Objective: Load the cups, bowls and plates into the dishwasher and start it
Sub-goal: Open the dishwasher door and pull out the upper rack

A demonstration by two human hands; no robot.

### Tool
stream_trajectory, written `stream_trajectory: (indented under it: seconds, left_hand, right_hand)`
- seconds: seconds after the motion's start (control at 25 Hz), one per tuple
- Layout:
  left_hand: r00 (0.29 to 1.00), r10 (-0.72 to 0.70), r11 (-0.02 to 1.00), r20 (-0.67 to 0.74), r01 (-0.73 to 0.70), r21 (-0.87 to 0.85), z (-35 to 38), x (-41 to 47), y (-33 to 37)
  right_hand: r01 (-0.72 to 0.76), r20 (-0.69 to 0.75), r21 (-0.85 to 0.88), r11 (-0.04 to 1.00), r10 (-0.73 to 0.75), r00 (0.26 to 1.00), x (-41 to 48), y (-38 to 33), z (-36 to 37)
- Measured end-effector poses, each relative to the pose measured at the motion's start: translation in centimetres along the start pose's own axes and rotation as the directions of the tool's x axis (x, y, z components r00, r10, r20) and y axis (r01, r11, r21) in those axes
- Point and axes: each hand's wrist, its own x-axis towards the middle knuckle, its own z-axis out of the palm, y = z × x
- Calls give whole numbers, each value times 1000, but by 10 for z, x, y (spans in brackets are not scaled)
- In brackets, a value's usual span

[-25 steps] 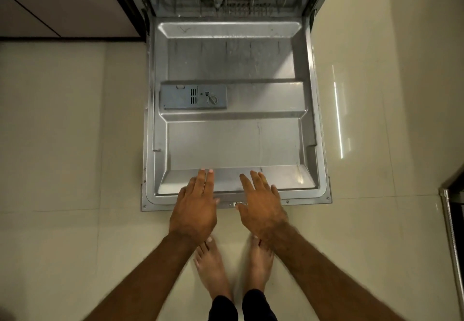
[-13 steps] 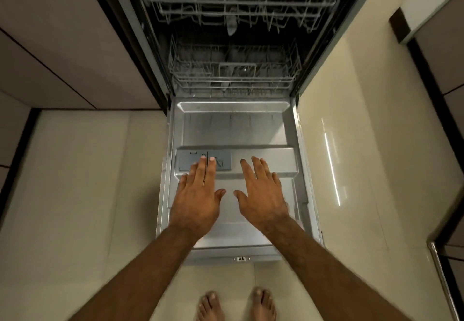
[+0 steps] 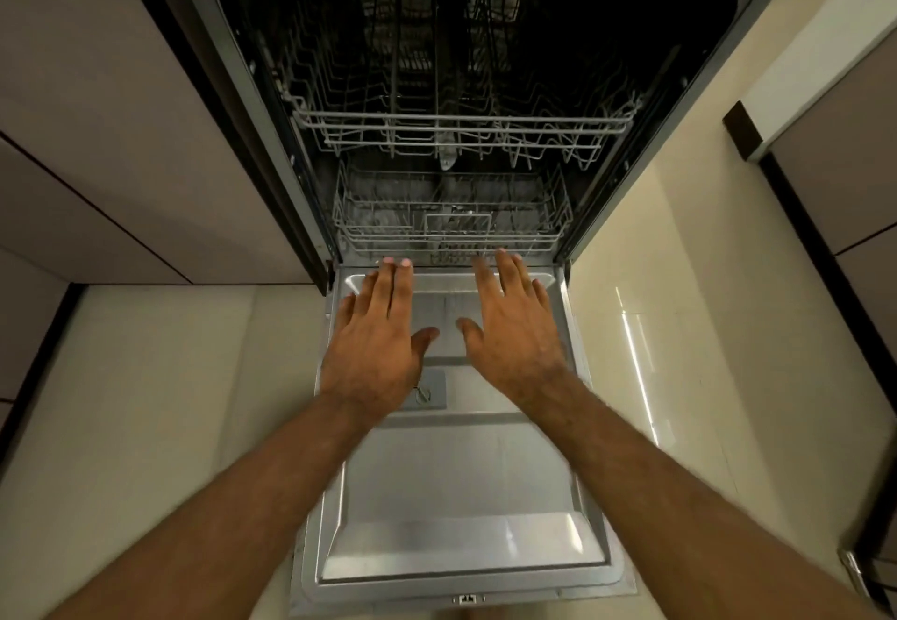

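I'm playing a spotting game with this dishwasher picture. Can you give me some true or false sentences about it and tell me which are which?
1. The shiny steel dishwasher door lies folded down, open. True.
2. The lower grey wire rack is full of plates. False: no plates show in it.
3. The left hand and the right hand are stretched out with straight fingers and hold nothing. True.
4. The upper grey wire rack is pulled out over the door. False: it sits inside the machine.
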Motion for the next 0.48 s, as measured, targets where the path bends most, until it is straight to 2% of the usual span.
stream_trajectory:
  seconds: [0.2,0.48]
  left_hand:
    - [997,6,999,-80,-2,47,-27,76,3]
    - [973,33,995,-228,-12,96,-59,186,-3]
  right_hand:
    - [47,-126,-40,998,-51,991,69,7,-29]
    - [100,-220,-82,992,-116,969,167,18,-67]
